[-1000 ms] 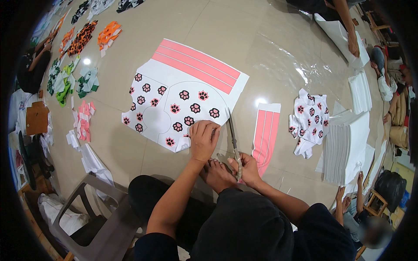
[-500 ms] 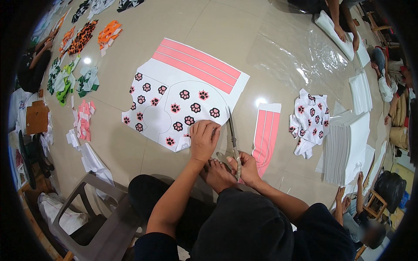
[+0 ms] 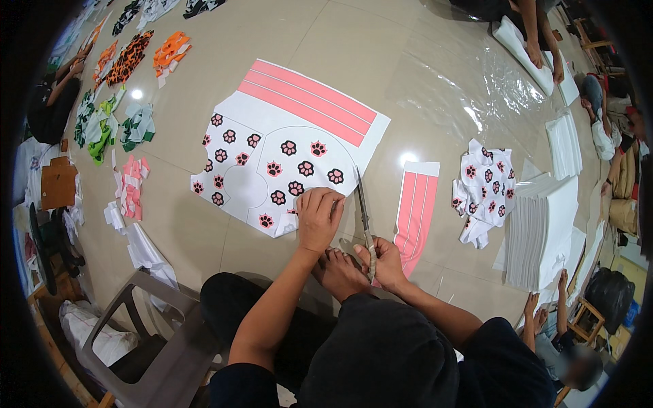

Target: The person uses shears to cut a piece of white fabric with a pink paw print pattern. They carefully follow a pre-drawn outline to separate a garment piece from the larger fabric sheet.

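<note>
— Reading any marks on the printed sheet [image 3: 303, 151]?

— Showing black and pink paw prints on white, pink bands divided by white lines along the far edge, and thin dark outlines, one sweeping in a broad curve around the paws. Finding anything finer too small to make out.

— And lying where, relative to the grip?

— Spreading flat across the tiled floor [image 3: 272, 41], mostly ahead and to the left of the left hand [image 3: 318, 221], and meeting its fingers at the near right edge. Curling a little just left of that hand.

— Pinching there, or pressing?

— Resting bent fingers on the edge; cannot tell which.

— And gripping what with the right hand [image 3: 386, 264]?

— Holding scissors [image 3: 364, 214] firmly by the pale, wrapped-looking handles. Pointing the dark blades away from the body, reaching the sheet's right edge with the tip, near the end of the curved outline and just right of the left hand.

— Seeing anything nearby?

— Seeing a pink-striped strip [image 3: 416, 211] lying just beside the right hand, a heap of paw-print pieces [image 3: 485, 187] farther right, then a white stack [image 3: 554, 224]. Noticing a bare foot [image 3: 343, 273] between the hands.
</note>
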### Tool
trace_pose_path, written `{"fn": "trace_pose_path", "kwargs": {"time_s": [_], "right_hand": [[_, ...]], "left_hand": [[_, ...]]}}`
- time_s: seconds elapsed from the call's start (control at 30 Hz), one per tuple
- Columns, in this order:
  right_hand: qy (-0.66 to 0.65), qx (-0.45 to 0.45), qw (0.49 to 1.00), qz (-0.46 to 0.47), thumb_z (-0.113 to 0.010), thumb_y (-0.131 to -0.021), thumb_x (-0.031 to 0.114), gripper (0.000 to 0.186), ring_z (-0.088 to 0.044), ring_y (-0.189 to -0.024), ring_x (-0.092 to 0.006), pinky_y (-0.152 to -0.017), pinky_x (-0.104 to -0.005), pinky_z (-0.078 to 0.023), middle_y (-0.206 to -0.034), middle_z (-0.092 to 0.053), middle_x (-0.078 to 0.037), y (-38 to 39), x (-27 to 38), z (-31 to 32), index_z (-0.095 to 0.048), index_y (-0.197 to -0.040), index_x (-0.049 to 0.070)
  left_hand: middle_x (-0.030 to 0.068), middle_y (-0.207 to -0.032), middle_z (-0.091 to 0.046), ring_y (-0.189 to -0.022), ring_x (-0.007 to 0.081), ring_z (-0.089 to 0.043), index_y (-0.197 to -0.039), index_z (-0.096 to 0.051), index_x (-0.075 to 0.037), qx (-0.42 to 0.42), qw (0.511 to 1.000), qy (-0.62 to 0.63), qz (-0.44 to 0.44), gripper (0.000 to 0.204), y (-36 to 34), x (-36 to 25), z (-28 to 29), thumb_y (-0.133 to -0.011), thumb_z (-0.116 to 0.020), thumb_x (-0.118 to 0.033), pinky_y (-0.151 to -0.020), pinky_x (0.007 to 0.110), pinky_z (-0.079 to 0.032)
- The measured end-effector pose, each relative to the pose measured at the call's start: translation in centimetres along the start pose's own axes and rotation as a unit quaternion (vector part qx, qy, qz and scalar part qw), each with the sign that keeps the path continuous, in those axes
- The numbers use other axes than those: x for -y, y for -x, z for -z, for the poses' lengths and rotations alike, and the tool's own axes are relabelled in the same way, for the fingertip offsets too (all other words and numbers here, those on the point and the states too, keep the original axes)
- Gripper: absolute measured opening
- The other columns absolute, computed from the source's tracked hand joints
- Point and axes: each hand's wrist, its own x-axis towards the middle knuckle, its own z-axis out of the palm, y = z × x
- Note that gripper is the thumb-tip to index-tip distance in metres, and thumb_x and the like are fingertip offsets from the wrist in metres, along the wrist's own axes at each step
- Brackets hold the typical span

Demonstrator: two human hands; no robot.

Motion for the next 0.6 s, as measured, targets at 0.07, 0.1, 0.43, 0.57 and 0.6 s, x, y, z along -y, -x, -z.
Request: {"fn": "trace_pose_path", "kwargs": {"time_s": [0.07, 0.1, 0.43, 0.57, 0.6], "right_hand": [[0.001, -0.004, 1.0, -0.003, -0.086, -0.103, 0.026, 0.035, -0.062, -0.058, -0.0069, -0.051, -0.0263, -0.047, -0.078, -0.071, -0.003, 0.07, -0.02, 0.03, -0.063, -0.091, 0.004], [0.003, -0.005, 1.0, -0.003, -0.086, -0.103, 0.026, 0.034, -0.062, -0.058, -0.0068, -0.051, -0.0263, -0.047, -0.078, -0.07, -0.003, 0.1, 0.04, 0.06, -0.063, -0.091, 0.004], [0.03, -0.009, 0.999, -0.013, -0.084, -0.103, 0.021, 0.029, -0.059, -0.056, -0.007, -0.051, -0.0266, -0.046, -0.073, -0.066, 0.0, 0.21, -0.11, 0.57, -0.064, -0.093, 0.003], [0.008, -0.01, 1.0, -0.009, -0.086, -0.102, 0.025, 0.032, -0.061, -0.057, -0.0069, -0.05, -0.0269, -0.046, -0.072, -0.067, -0.001, 0.23, -0.71, 0.91, -0.065, -0.093, 0.003], [0.002, -0.01, 1.0, -0.014, -0.086, -0.102, 0.024, 0.031, -0.06, -0.057, -0.007, -0.05, -0.0269, -0.046, -0.073, -0.067, -0.001, 0.23, -0.67, 0.9, -0.065, -0.093, 0.003]], "left_hand": [[0.0024, -0.109, -0.068, -0.109, 0.0261, -0.063, -0.105, -0.074, -0.013, 0.001, 1.0, -0.001, 0.002, 0.013, -0.01, -0.08, 0.05, -0.094, -0.082, -0.016, -0.098, 0.044, -0.044], [0.0024, -0.109, -0.068, -0.109, 0.0261, -0.063, -0.104, -0.074, -0.013, 0.001, 1.0, -0.001, 0.003, 0.013, -0.02, -0.12, 0.04, -0.094, -0.082, -0.015, -0.098, 0.044, -0.044], [0.0022, -0.11, -0.068, -0.11, 0.0261, -0.063, -0.106, -0.075, -0.013, -0.001, 1.0, -0.001, 0.002, 0.015, 0.14, 0.1, 0.06, -0.093, -0.083, -0.015, -0.099, 0.045, -0.043], [0.0025, -0.112, -0.068, -0.111, 0.0264, -0.063, -0.106, -0.075, -0.013, -0.004, 1.0, -0.002, 0.004, 0.016, 0.13, 0.0, 0.03, -0.093, -0.083, -0.015, -0.1, 0.045, -0.044], [0.0025, -0.112, -0.067, -0.111, 0.0264, -0.063, -0.107, -0.075, -0.013, -0.003, 1.0, -0.002, 0.005, 0.016, 0.14, -0.08, 0.08, -0.093, -0.083, -0.015, -0.1, 0.045, -0.044]]}}
